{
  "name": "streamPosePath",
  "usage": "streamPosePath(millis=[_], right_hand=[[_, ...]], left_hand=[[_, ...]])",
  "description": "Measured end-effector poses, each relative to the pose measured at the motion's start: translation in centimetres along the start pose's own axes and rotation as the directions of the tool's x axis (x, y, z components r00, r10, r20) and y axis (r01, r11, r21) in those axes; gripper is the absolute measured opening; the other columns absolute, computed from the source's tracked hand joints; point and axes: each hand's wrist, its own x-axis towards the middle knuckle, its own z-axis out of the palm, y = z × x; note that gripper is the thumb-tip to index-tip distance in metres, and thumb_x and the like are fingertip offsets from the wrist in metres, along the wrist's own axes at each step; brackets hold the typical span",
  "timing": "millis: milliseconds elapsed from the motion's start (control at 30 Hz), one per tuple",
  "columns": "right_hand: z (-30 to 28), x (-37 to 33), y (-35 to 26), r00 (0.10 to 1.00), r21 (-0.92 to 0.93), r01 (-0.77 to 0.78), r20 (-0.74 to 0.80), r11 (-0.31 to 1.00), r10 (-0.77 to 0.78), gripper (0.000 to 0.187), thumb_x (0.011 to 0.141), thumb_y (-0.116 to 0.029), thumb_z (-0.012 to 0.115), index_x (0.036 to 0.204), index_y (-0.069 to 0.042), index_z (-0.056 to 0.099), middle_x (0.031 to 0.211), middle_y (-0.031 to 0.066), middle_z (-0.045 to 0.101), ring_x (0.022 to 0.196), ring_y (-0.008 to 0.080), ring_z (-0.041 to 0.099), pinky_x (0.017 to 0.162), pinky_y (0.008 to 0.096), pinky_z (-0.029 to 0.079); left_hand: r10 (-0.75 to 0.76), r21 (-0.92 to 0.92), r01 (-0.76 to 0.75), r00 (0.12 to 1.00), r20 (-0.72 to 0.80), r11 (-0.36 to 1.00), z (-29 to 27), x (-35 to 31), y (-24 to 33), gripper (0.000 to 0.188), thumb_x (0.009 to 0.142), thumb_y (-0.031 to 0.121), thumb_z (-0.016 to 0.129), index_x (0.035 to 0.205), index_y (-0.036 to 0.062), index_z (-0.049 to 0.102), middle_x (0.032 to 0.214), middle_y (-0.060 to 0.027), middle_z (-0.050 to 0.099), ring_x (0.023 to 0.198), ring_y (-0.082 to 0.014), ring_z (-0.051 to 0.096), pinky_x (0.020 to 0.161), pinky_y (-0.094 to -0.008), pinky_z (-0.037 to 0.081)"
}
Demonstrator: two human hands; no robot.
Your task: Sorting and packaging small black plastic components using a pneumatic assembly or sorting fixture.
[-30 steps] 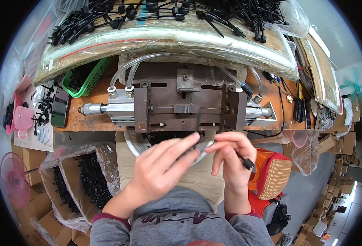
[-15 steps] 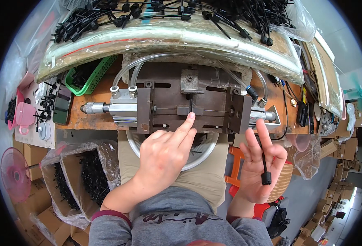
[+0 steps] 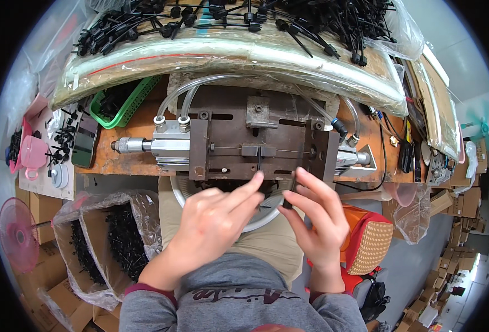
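Observation:
At the front of the machine, my left hand (image 3: 214, 216) reaches with its index finger stretched to the near end of a thin black rod (image 3: 259, 160). The rod lies across a small dark clamp block (image 3: 250, 150) and sticks out toward me. The thumb is hidden under the hand, and the rod's near end is covered by the fingers. My right hand (image 3: 322, 221) is raised just to the right of it, its fingers closed round a second black rod with a thick cap (image 3: 288, 202). Motion blurs this rod's thin end.
The brown steel machine (image 3: 233, 102) has silver cylinders (image 3: 171, 145) at both sides and clear hoses. Black rods (image 3: 222, 14) pile on the plastic-wrapped shelf above. A green basket (image 3: 131, 102) stands behind left. Boxes of black parts (image 3: 125, 238) are lower left, an orange-red chair (image 3: 366, 243) lower right.
My left hand has drawn back toward me, and the rod in the clamp has slid the same way. My right hand has swung left toward the machine's middle with its capped rod.

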Motion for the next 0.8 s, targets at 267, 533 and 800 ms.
streamPosePath(millis=[267,533,800], right_hand=[[3.6,1.0,0.9,0.972,-0.316,0.208,0.174,0.926,-0.159,0.024,0.07,-0.008,0.076,0.093,-0.005,0.068,0.122,0.0094,0.066,0.055,0.0124,0.056,0.053,0.0252,0.046],[3.2,2.2,-0.2,0.957,-0.395,0.206,0.271,0.895,-0.101,0.022,0.073,-0.009,0.074,0.093,-0.006,0.067,0.124,0.0092,0.065,0.048,0.0127,0.052,0.05,0.0241,0.046],[0.7,5.9,-0.3,0.921,-0.211,0.264,0.344,0.941,-0.181,0.028,0.072,-0.017,0.075,0.092,-0.005,0.061,0.102,0.012,0.069,0.065,0.0229,0.067,0.056,0.0324,0.052]], left_hand=[[-0.046,-0.261,0.147,0.933,0.356,0.954,0.1,-3.6,-0.7,0.021,0.072,0.019,0.078,0.09,0.0101,0.072,0.109,-0.0001,0.071,0.077,-0.0217,0.07,0.064,-0.0329,0.055],[-0.101,-0.226,0.258,0.838,0.537,0.939,1.4,-4.4,-1.6,0.042,0.068,0.023,0.08,0.107,0.0124,0.07,0.121,-0.0029,0.066,0.09,-0.0253,0.069,0.074,-0.0374,0.055],[-0.048,-0.291,0.217,0.868,0.494,0.932,1.6,-4.8,-2.3,0.054,0.073,0.027,0.078,0.123,0.0133,0.062,0.127,-0.0086,0.062,0.107,-0.029,0.064,0.085,-0.0402,0.054]])
